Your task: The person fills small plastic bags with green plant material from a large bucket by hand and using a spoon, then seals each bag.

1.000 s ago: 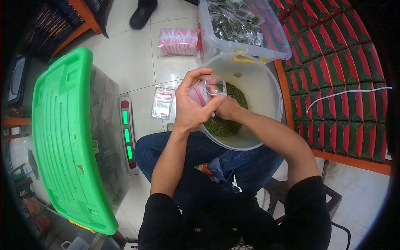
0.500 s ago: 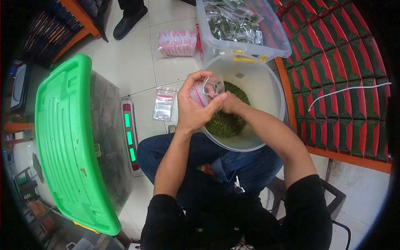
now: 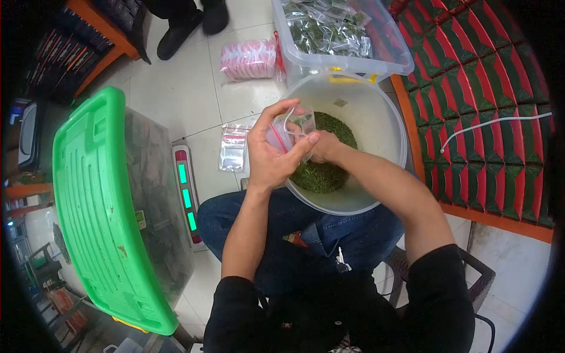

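My left hand [image 3: 272,154] is closed around a small clear zip bag [image 3: 276,138] with a pink strip, its mouth spread between thumb and fingers. Close beside that mouth, over the tub, is my right hand [image 3: 322,147]. Its fingers are curled and partly hidden behind the plastic; what they hold does not show clearly. Below both hands, chopped green dried leaves [image 3: 321,176] lie in the large translucent round tub [image 3: 376,126], which stands against my legs.
Beyond the tub, a clear bin [image 3: 353,66] holds filled bags. Flat zip bags [image 3: 233,154] and a pink-white bundle [image 3: 250,59] lie on the floor. A scale [image 3: 186,188] with green displays stands beside a green-lidded box [image 3: 94,206]. Red-green packs [image 3: 471,100] fill the right side. Someone's shoes [image 3: 179,38] are ahead.
The view has shifted slightly. My right hand stays beside the bag's mouth with little change, and my left hand keeps its hold. The other person's second shoe has come into view.
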